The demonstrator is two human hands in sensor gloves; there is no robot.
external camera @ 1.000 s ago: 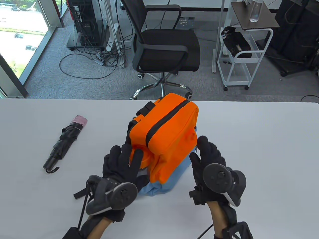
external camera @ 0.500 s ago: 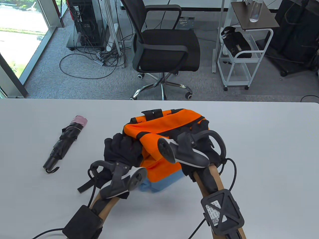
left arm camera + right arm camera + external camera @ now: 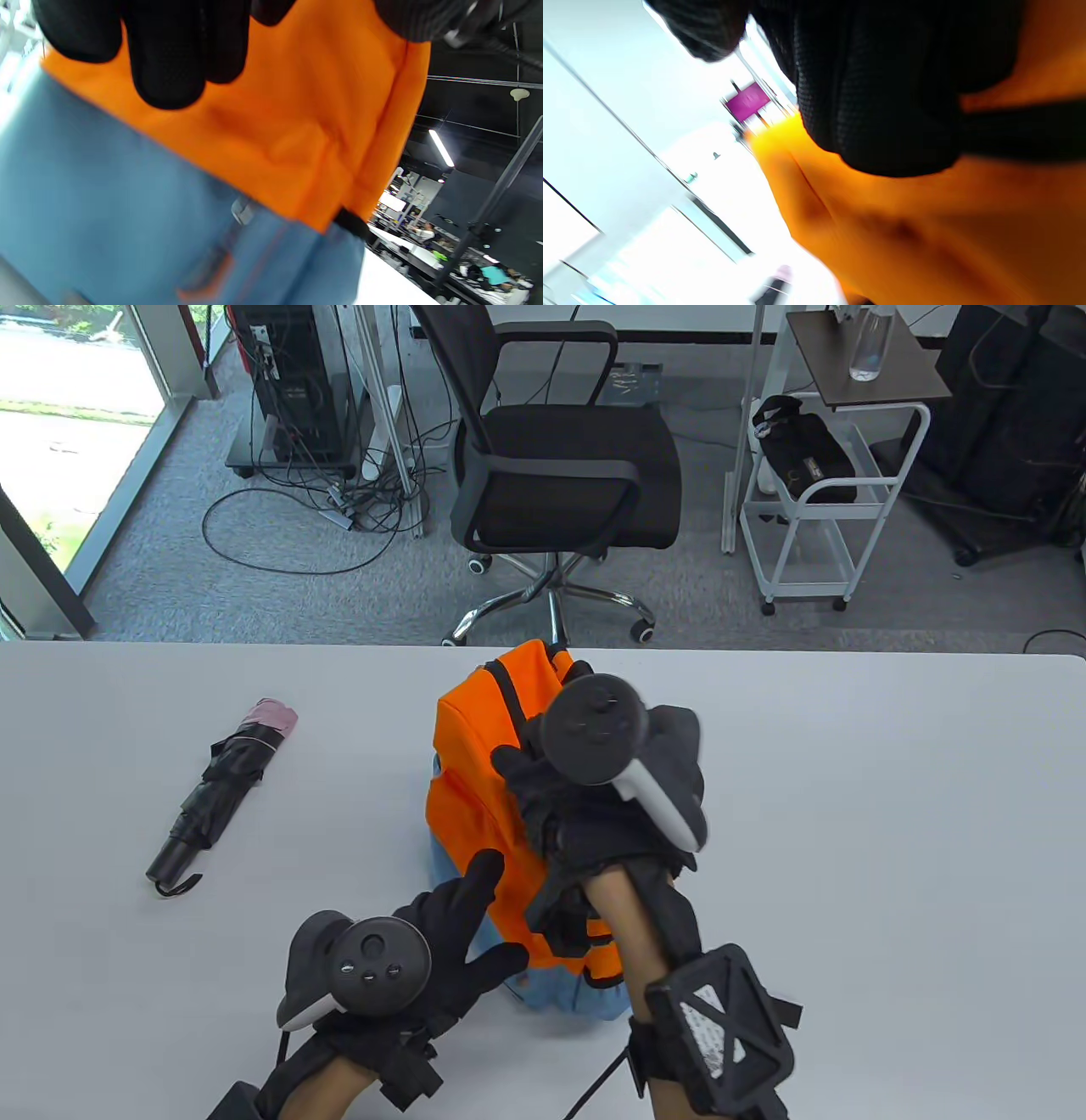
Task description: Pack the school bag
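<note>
The orange and light blue school bag [image 3: 471, 780] stands upright on the white table [image 3: 848, 814], blue base down. My right hand [image 3: 551, 797] reaches over the bag's right side and grips its upper part; in the right wrist view its fingers [image 3: 882, 106] press into the orange fabric [image 3: 925, 233] beside a black band. My left hand [image 3: 501, 912] is spread open against the bag's lower front. In the left wrist view its fingers [image 3: 169, 63] lie on the orange panel [image 3: 297, 127] above the blue base. The bag's zip is shut along the top edge.
A folded black umbrella with a pink tip [image 3: 222, 796] lies on the table's left side, apart from the bag. Beyond the far table edge stand an office chair [image 3: 560, 458] and a white cart [image 3: 814, 500].
The bag was turned over between both hands and now stands upright. My right hand moved onto its upper side. My left hand dropped to its lower front, fingers spread.
</note>
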